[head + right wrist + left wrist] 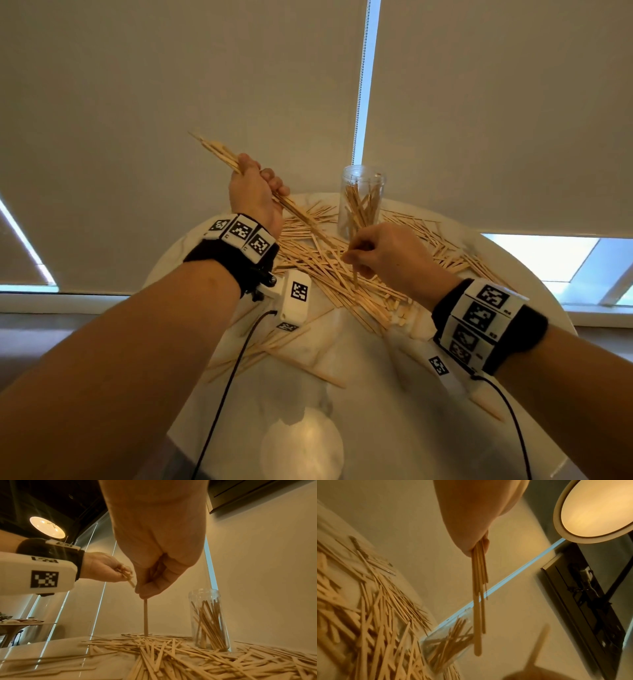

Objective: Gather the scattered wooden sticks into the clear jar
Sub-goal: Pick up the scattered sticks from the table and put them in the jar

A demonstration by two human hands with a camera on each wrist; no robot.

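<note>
Overhead, the left hand (255, 192) grips a stick bundle (219, 152); the right hand (387, 255) pinches seemingly one stick (145, 616).

Clear jar (360, 198): one, upright on the desk (376, 394), holding a loose cluster of sticks, too many and too overlapped to count.
Scattered wooden sticks (329, 270): one large heap across the desk, far too many to count; a few strays nearer the front edge.
Bundle in left hand (255, 193): one bundle (478, 588), roughly five or six sticks, exact number unclear.
Stick in right hand (387, 255): one single stick (145, 616), pinched upright.
Hands: two.
Wrist bands with square markers: two, one per wrist.
Ceiling lamp (47, 527): one.
</note>
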